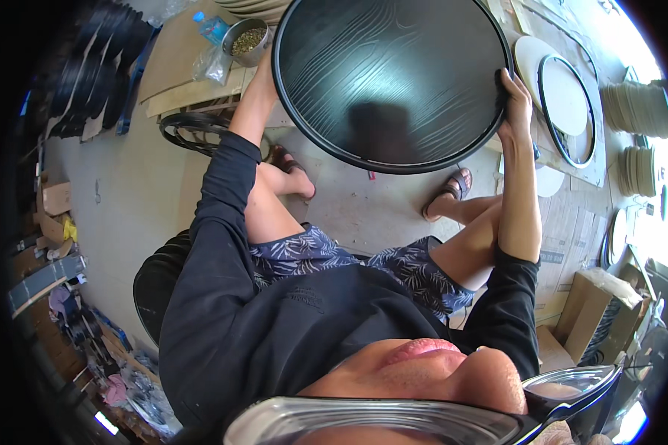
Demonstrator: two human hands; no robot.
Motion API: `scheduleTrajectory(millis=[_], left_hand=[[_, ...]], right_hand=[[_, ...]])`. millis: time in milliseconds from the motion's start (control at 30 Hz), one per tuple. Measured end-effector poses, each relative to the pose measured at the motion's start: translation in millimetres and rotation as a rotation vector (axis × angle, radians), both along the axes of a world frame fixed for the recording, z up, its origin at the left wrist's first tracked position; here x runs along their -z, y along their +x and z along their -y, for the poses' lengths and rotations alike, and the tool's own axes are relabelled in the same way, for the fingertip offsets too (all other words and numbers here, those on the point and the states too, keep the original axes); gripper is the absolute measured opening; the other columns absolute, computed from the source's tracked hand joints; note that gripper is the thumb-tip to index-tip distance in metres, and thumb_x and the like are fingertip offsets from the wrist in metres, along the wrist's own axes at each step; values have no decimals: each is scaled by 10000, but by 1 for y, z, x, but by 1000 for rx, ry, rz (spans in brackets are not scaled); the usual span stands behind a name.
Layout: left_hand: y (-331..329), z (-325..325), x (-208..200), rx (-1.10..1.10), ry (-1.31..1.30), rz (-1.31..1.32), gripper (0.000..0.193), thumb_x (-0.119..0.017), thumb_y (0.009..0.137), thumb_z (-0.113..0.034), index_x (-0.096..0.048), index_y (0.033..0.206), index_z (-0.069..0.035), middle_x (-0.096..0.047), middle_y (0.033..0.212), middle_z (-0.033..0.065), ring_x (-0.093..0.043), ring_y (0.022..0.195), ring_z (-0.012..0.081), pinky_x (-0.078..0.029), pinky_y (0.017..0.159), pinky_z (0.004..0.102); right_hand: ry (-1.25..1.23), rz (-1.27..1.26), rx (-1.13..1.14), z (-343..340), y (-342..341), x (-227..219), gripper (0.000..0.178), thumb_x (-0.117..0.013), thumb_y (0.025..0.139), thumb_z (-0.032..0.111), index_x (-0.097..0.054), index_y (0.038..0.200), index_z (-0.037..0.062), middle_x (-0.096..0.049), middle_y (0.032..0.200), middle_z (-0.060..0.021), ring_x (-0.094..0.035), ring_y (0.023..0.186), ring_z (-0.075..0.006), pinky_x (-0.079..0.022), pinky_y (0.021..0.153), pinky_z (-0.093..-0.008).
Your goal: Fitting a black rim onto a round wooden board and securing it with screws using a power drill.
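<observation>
A large round black panel (393, 81) with a wood-grain face and a raised black rim is held up in front of me, its top cut off by the picture's edge. My right hand (518, 104) grips the rim on the right, thumb toward the front and the other fingers largely behind. At the left rim is my left hand (268, 80), closed on the same panel. Its fingers are hidden behind the disc. Light glares off the middle of the glossy face, above a dark reflection.
On the bench at left stand a metal pot (246, 41) of small brass-coloured pieces, a blue bottle (211, 28) and a plastic bag (212, 65). Black rings (194, 132) hang below. To the right lie a pale disc (534, 63) and a black ring (592, 137); stacked discs (638, 110) stand beyond.
</observation>
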State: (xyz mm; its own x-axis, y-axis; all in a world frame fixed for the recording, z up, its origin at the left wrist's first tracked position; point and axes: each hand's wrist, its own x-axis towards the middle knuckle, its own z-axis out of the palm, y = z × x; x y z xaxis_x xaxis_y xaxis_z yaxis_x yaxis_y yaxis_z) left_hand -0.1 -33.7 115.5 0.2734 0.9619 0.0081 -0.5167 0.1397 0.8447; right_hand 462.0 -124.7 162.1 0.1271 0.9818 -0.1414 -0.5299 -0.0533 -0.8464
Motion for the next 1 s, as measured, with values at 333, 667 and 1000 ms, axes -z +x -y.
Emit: scheduleTrajectory(millis=[333, 667, 1000], left_hand=[[33, 19, -30, -63, -60, -139, 413, -631, 1037, -289, -616, 1224, 79, -712, 1131, 166, -726, 963, 244, -612, 865, 370], [18, -5, 2, -26, -19, -225, 358, -587, 1057, -237, -605, 1288, 37, -708, 1190, 140, -713, 1040, 226, -586, 929, 368], [35, 29, -42, 202, -174, 61, 603, -527, 1064, -424, -472, 1491, -1, -595, 1434, 175, -627, 1241, 338, -525, 1050, 453]], right_hand=[[118, 202, 113, 5, 10, 1, 344, -567, 1066, 254, -664, 1143, -67, -727, 1008, -136, -708, 868, -189, -576, 776, -292], [-3, 279, 296, -15, 27, 19, 467, -551, 1071, 351, -649, 1214, -83, -708, 1126, -151, -686, 963, -235, -552, 886, -355], [16, 211, 285, -21, 46, 40, 404, -519, 1068, 325, -685, 1162, -31, -742, 1065, -117, -713, 931, -240, -584, 864, -352]])
